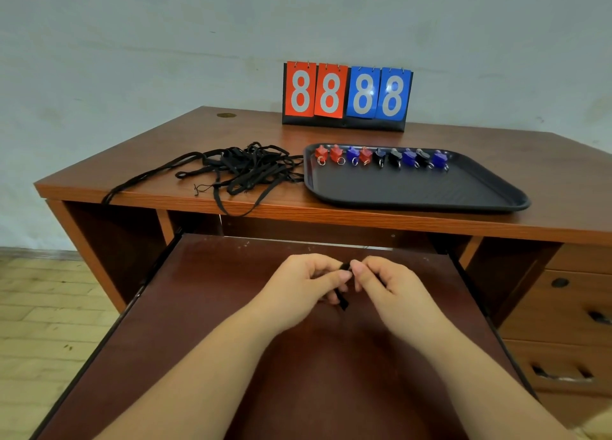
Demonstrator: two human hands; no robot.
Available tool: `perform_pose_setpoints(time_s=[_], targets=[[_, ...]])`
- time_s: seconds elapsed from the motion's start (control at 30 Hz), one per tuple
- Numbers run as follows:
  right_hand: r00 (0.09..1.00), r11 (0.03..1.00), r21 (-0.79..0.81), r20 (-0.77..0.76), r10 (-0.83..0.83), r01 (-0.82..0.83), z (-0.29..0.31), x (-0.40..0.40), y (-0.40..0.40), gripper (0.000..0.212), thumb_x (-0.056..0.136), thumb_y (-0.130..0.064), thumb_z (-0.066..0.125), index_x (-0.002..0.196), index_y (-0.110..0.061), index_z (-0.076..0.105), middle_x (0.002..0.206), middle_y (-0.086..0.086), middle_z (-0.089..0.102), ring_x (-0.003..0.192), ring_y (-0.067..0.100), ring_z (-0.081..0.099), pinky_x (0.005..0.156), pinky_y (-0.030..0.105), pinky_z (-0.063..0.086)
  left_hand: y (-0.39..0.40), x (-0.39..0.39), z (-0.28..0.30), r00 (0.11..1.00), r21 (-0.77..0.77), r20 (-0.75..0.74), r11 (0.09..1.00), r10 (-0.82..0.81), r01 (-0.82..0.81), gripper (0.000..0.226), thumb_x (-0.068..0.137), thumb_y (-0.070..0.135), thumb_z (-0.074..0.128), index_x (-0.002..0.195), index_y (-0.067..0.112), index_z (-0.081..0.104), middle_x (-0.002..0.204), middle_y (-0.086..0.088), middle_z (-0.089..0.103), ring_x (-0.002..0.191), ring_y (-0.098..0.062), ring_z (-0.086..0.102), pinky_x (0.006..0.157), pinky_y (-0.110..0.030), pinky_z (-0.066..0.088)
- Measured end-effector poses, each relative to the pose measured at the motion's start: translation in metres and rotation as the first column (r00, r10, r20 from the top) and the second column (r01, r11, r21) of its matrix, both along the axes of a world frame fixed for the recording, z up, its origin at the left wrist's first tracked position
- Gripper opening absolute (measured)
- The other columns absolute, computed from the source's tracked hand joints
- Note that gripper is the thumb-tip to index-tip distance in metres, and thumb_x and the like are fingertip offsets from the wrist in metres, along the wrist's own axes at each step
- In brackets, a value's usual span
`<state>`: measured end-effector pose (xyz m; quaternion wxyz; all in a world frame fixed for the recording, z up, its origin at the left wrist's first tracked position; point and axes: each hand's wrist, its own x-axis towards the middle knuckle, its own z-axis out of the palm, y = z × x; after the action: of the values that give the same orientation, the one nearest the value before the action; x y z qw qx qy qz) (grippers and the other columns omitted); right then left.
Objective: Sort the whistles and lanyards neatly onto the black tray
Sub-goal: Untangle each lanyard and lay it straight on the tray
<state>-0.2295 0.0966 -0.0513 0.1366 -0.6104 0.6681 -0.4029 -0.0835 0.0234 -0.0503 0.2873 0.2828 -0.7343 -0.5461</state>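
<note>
A black tray (414,194) lies on the desk at the right. Along its far edge stands a row of several whistles (381,157), red, blue and black, each with a metal ring. Left of the tray lies a tangled heap of black lanyards (245,169), with loops hanging over the desk's front edge. Over the pulled-out shelf, my left hand (304,284) and my right hand (384,282) pinch one folded black lanyard (343,299) between their fingertips. Its short end hangs down between the two hands.
A red and blue flip scoreboard (347,95) showing 8s stands at the back of the wooden desk (198,135). The dark pull-out shelf (231,307) reaches toward me. Drawers (569,323) are at the right, and wooden floor at the left.
</note>
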Motion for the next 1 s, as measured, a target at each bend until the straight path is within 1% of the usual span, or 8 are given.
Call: perform_pose_setpoints(time_s=[0.17,0.33,0.43,0.57,0.67,0.8,0.93,1.0], targets=[[0.914,0.984,0.174,0.405,-0.030,-0.044,0.001,-0.008,-0.004,0.044,0.095,-0.040,0.046,0.056,-0.020,0.045,0.041,-0.010,0.034,0.041,0.008,0.030,0.050,0.028,0.028,-0.022,0.012,-0.003,0.972,-0.164,0.079,0.965,0.219,-0.204,0.017,0.090,0.019,0.059,0.074,0.026,0.063,0.067,0.010,0.063,0.058,-0.002,0.058,0.069,-0.019,0.049],[0.955,0.971,0.174,0.216,-0.202,0.166,0.000,-0.031,-0.006,0.031,0.094,-0.032,0.050,0.072,-0.014,0.062,0.053,-0.003,0.050,0.047,0.010,0.047,0.053,0.025,0.045,-0.033,0.018,-0.010,0.939,-0.192,0.111,0.934,0.325,-0.300,0.020,0.091,0.021,0.057,0.073,0.028,0.060,0.069,0.008,0.063,0.059,-0.005,0.059,0.068,-0.020,0.047],[0.903,0.975,0.132,0.373,-0.214,0.176,0.001,-0.034,-0.008,0.023,0.095,-0.021,0.051,0.081,-0.012,0.066,0.065,0.000,0.066,0.050,0.005,0.056,0.051,0.017,0.049,-0.032,0.017,-0.011,0.944,-0.182,0.123,0.942,0.307,-0.283,0.019,0.090,0.021,0.058,0.072,0.028,0.061,0.069,0.008,0.064,0.059,-0.006,0.059,0.074,-0.030,0.053],[0.738,0.977,0.023,0.651,-0.176,0.212,0.006,-0.029,-0.007,0.016,0.093,-0.022,0.054,0.089,-0.013,0.067,0.087,0.003,0.074,0.076,0.008,0.071,0.070,0.023,0.055,-0.028,0.013,-0.013,0.957,-0.149,0.147,0.962,0.252,-0.230,0.017,0.090,0.018,0.059,0.076,0.026,0.062,0.068,0.007,0.063,0.057,-0.007,0.058,0.075,-0.032,0.054],[0.522,0.998,-0.046,0.853,0.012,0.052,0.014,-0.023,-0.005,0.022,0.096,-0.023,0.045,0.088,-0.010,0.061,0.095,0.005,0.075,0.091,0.014,0.071,0.083,0.030,0.056,-0.019,0.007,-0.015,0.967,-0.138,0.190,0.980,0.169,-0.145,0.015,0.090,0.017,0.059,0.079,0.025,0.065,0.067,0.009,0.062,0.055,-0.004,0.057,0.073,-0.027,0.053],[0.222,0.999,-0.050,0.974,0.053,-0.019,0.018,-0.017,-0.004,0.018,0.087,-0.031,0.050,0.078,-0.016,0.054,0.057,-0.005,0.058,0.057,0.008,0.061,0.074,0.027,0.055,-0.007,-0.001,-0.014,0.989,-0.042,0.130,0.997,0.065,-0.060,0.012,0.091,0.016,0.059,0.084,0.019,0.068,0.067,0.010,0.063,0.056,0.001,0.055,0.064,-0.014,0.049],[0.311,0.994,-0.004,0.950,-0.029,0.106,0.013,-0.013,-0.004,0.020,0.071,-0.033,0.064,0.069,-0.015,0.057,0.051,-0.005,0.046,0.046,0.006,0.049,0.068,0.026,0.047,-0.001,-0.003,-0.008,0.984,0.056,-0.084,0.987,0.154,-0.149,0.014,0.088,0.024,0.062,0.089,0.029,0.074,0.087,0.014,0.073,0.085,0.007,0.064,0.076,-0.003,0.043],[0.366,0.990,-0.015,0.930,-0.038,0.139,0.009,-0.011,-0.003,0.022,0.068,-0.032,0.067,0.063,-0.014,0.056,0.052,-0.004,0.048,0.048,0.007,0.050,0.067,0.026,0.049,0.001,-0.004,-0.005,0.964,0.176,-0.197,0.974,0.178,-0.144,0.017,0.088,0.018,0.061,0.095,0.028,0.073,0.080,0.017,0.072,0.078,0.008,0.064,0.072,-0.004,0.044]])
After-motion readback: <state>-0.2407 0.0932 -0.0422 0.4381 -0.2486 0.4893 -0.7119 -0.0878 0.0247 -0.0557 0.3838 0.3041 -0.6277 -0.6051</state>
